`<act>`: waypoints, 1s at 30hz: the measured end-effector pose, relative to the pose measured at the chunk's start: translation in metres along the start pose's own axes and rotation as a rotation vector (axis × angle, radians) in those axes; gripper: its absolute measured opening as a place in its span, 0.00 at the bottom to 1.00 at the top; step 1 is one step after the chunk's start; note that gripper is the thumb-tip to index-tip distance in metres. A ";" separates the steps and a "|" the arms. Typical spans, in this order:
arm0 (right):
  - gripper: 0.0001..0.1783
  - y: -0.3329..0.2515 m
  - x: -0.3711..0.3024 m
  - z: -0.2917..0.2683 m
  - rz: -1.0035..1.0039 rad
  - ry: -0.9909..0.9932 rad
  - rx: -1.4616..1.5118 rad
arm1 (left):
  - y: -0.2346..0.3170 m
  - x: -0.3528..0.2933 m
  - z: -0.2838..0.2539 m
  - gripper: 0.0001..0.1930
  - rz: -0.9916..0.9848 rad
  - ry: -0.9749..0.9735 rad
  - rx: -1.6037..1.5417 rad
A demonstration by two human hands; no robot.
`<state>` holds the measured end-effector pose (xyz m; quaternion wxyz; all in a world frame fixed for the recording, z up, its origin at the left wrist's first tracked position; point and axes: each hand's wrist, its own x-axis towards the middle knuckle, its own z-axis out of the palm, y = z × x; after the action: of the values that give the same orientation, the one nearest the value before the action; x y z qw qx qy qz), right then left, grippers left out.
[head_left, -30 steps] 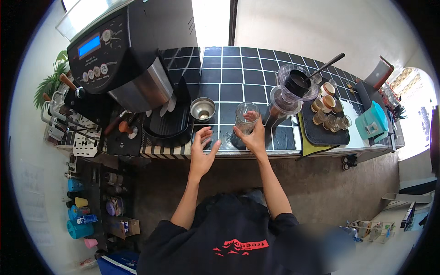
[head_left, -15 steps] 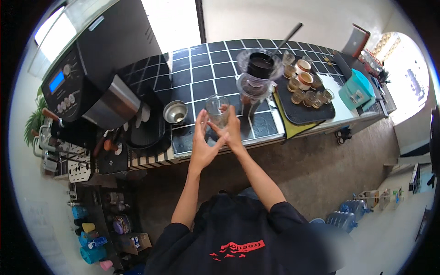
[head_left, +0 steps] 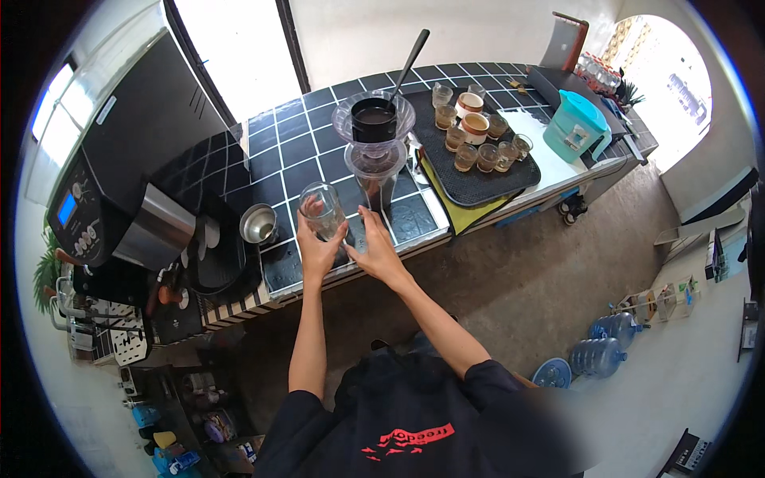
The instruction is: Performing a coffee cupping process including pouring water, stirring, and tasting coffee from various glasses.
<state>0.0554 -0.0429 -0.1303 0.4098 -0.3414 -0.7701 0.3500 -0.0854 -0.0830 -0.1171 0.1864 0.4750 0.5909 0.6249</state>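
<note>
My left hand (head_left: 319, 251) is wrapped round a clear drinking glass (head_left: 322, 205), tilted a little, above the near part of the black tiled counter (head_left: 299, 151). To its right, my right hand (head_left: 378, 253) hangs with fingers apart and nothing in it, close to the glass. Just beyond that hand stands a brewing stack: a clear ribbed dripper (head_left: 341, 121) with a black cup (head_left: 373, 123) in it and a black long handle (head_left: 412, 60) rising out. Left of the glass sits a small steel cup (head_left: 259, 224).
A black tray (head_left: 478, 187) on the right bears several small glasses of brown liquid and two brown-and-white cups. Yellow cloth (head_left: 460, 217) sticks out under it. Beyond stands a turquoise pitcher (head_left: 575, 127). A large black machine (head_left: 131, 151) fills the left. Blue water bottles (head_left: 598, 358) lie on the floor.
My right hand has come away from the glass, which my left hand now holds alone. The view has shifted, so the counter things appear farther left.
</note>
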 end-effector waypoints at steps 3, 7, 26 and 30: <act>0.42 0.002 -0.001 -0.027 0.041 -0.041 0.017 | 0.003 -0.001 0.006 0.41 0.051 0.026 0.010; 0.33 0.018 -0.013 -0.065 0.016 0.124 -0.036 | -0.004 0.005 0.007 0.41 0.029 0.027 -0.021; 0.15 0.085 -0.027 -0.256 0.227 0.336 0.014 | 0.040 -0.034 0.017 0.62 -0.267 0.280 0.253; 0.15 0.112 -0.020 -0.308 0.241 0.352 -0.025 | 0.088 -0.074 0.054 0.50 -0.342 0.385 0.292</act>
<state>0.3589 0.0795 -0.1002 0.4889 -0.4919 -0.6444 0.3220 0.0233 -0.1321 -0.0723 0.1033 0.2631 0.7706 0.5713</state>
